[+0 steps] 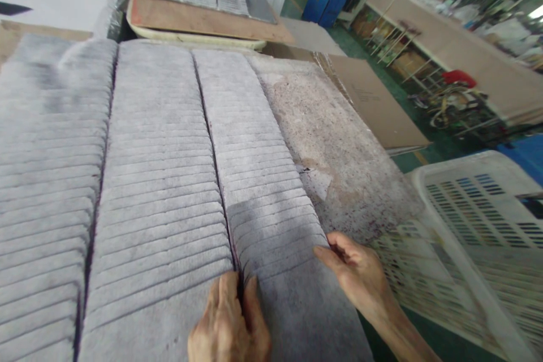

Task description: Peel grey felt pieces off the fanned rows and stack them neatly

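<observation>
Grey sheet (301, 305) edge pinched in my right fingers (333, 254) | left hand (227, 322) at seam, thumb and fingers slightly parted, can't tell grip | sheet between hands, near end of overlapped row (254, 136), long axis running away

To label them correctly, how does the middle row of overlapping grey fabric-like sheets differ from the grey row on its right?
The middle row is wider; the right row is narrower. The right row has the bare right hand at its outer edge, while the middle row does not. A darker shadow covers the right row's near part; the middle row looks lighter there. Both have overlapping layers.
</observation>
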Motion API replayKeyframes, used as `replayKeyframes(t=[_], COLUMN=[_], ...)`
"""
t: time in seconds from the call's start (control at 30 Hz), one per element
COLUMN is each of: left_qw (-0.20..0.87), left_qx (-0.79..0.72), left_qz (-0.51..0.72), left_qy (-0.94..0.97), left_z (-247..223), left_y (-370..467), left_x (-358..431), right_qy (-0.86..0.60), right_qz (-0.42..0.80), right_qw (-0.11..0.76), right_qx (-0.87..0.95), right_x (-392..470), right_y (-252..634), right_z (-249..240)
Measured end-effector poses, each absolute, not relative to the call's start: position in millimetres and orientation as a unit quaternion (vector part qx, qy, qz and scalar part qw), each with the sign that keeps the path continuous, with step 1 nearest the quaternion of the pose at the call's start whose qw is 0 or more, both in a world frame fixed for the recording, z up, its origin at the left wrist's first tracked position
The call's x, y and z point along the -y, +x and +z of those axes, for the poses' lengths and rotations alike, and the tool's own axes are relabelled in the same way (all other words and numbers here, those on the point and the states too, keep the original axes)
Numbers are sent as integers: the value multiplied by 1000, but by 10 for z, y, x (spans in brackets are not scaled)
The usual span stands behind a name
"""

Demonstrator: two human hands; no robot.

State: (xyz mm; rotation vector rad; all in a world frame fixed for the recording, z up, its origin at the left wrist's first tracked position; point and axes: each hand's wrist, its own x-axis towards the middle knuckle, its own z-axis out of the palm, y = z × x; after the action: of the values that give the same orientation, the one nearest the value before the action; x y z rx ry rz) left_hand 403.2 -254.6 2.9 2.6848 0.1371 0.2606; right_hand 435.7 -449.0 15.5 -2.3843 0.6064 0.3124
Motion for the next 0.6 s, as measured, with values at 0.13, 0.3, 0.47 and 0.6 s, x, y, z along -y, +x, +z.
replayKeyframes(t=[0.13, 0.3, 0.47, 0.6], left_qw=[183, 169, 140, 140], left_qx=[-53, -79, -61, -4], left_qz=[104, 145, 173, 211], left_qy=[976, 972, 973, 967], left_z=[50, 58, 64, 49], left_y=[4019, 3996, 3986, 3956], left_x=[2553, 2533, 2509, 2459], right_qy=[-917, -922, -930, -925], right_qz=[104, 91, 78, 76], right_qw=[311, 300, 286, 298], right_qx=[-228, -226, -218, -221], right_x=[4465, 4448, 4454, 4451], right_y=[4356, 4340, 4318, 4324], right_z=[180, 193, 165, 160])
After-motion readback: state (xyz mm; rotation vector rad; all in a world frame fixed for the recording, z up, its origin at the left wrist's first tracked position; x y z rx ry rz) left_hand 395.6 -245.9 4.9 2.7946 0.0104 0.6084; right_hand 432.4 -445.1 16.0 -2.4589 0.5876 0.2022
